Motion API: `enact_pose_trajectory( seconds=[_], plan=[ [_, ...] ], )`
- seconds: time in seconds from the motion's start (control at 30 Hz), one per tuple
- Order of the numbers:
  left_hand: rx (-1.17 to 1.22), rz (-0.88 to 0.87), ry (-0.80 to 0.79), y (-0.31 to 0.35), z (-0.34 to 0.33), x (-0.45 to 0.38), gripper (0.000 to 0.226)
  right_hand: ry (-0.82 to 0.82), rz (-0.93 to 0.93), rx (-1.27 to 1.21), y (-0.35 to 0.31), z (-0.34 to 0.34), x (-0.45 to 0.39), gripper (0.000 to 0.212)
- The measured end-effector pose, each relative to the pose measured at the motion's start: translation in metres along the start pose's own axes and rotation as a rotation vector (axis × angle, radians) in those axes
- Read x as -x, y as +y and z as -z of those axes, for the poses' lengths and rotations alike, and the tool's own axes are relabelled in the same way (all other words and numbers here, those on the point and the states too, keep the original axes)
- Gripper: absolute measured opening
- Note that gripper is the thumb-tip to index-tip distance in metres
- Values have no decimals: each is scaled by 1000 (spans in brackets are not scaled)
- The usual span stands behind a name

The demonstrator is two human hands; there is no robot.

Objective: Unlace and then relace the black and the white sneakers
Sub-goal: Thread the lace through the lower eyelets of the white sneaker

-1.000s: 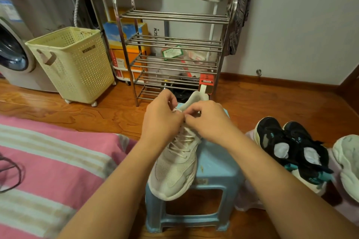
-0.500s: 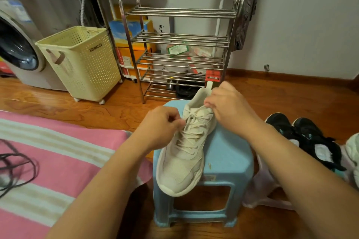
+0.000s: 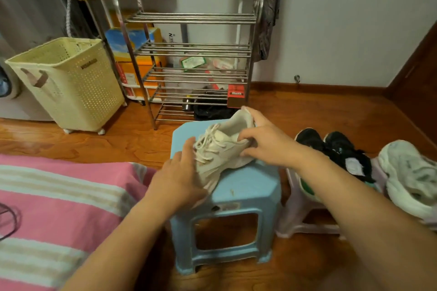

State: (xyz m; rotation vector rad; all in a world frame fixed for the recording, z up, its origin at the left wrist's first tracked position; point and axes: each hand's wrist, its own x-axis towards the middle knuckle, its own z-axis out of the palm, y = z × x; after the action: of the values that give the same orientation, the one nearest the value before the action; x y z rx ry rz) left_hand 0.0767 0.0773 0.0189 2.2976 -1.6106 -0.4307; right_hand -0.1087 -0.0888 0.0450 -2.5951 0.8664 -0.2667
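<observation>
A pink striped bedspread (image 3: 59, 196) was seen far left of the blue stool (image 3: 246, 186), with a cream laundry basket (image 3: 71, 82) and a steel shoe rack (image 3: 194, 66) behind. On the stool the laced white sneaker (image 3: 220, 151) was lying tilted; its toe was covered by the left hand (image 3: 182, 172), fingers nearly straight, and its heel collar was gripped by the right hand (image 3: 264, 144). Right of the stool, the black sneakers (image 3: 335, 151) and another white sneaker (image 3: 411, 172) were resting on a pale stool (image 3: 305, 217).
</observation>
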Motion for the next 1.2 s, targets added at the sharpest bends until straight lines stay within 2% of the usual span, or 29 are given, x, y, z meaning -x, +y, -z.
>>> enact_pose_trajectory(
  seconds=[0.1,0.2,0.27,0.33,0.4,0.47,0.53,0.6,0.63,0.73,0.83,0.93,1.0,1.1,1.2],
  plan=[
    [-31,-159,-110,-1,26,-5,116,43,-36,-30,-4,27,58,27],
    [50,-364,-123,38,34,-16,98,120,-83,64,8,61,126,28],
    [76,-531,77,88,21,-31,84,263,-202,112,24,88,171,29],
    [143,-592,313,157,1,-38,72,444,-387,108,47,118,213,31],
    [242,-645,350,229,-22,-36,63,583,-581,133,77,149,251,34],
    [306,-638,147,297,-49,-27,50,706,-785,159,109,174,285,34],
    [251,-609,-180,352,-90,-24,36,827,-985,118,144,183,313,34],
    [166,-600,-442,395,-144,-24,42,892,-1108,85,179,177,336,35],
    [111,-608,-509,417,-176,-29,50,909,-1151,70,201,170,346,33],
    [-2,-576,-540,454,-248,-39,70,896,-1256,45,239,140,361,32],
    [-76,-526,-537,478,-311,-60,60,848,-1306,82,284,114,367,30],
    [-113,-534,-490,483,-342,-84,39,780,-1325,115,325,101,364,33],
    [-83,-571,-426,481,-336,-96,28,716,-1341,152,349,89,357,34],
    [29,-640,-246,469,-301,-101,19,588,-1361,157,375,61,344,35],
    [130,-691,-128,451,-250,-93,25,478,-1392,132,379,36,335,35]
  ],
)
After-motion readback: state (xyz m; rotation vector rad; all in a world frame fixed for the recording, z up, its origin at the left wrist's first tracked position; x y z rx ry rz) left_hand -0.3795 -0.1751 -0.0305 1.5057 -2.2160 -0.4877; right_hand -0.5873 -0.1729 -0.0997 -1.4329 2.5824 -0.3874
